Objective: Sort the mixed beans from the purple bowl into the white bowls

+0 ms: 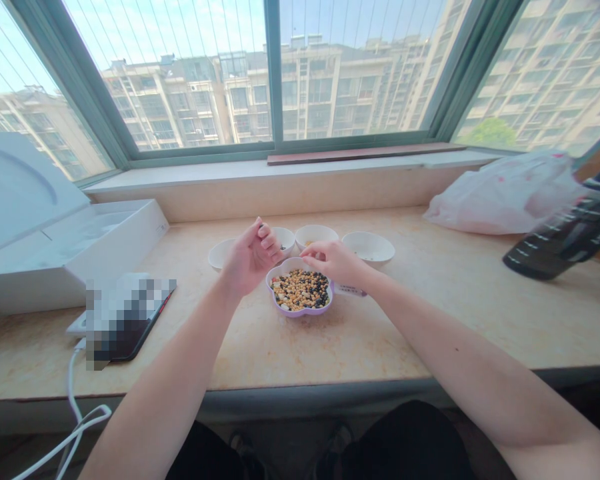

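Observation:
A flower-shaped bowl (305, 311) with a purple outside stands on the counter, full of mixed beans (301, 291) in black, yellow and pale colours. My left hand (253, 257) hovers at its left rim, fingers curled in and palm turned up, with a small dark bean (261, 225) showing at the thumb and forefinger. Over the bowl's upper right rim, my right hand (333, 260) has thumb and fingers pinched together; whatever is between them is too small to make out. Behind both hands are a left white bowl (219, 255), a middle white bowl (317, 233) and a right white bowl (369, 245).
A white open box (75, 247) stands at the left, with a phone (140, 327) and a white cable (73, 380) in front. At the right are a plastic bag (505, 193) and a tilted black bottle (555, 233). A window sill (205, 175) runs behind the counter (430, 320).

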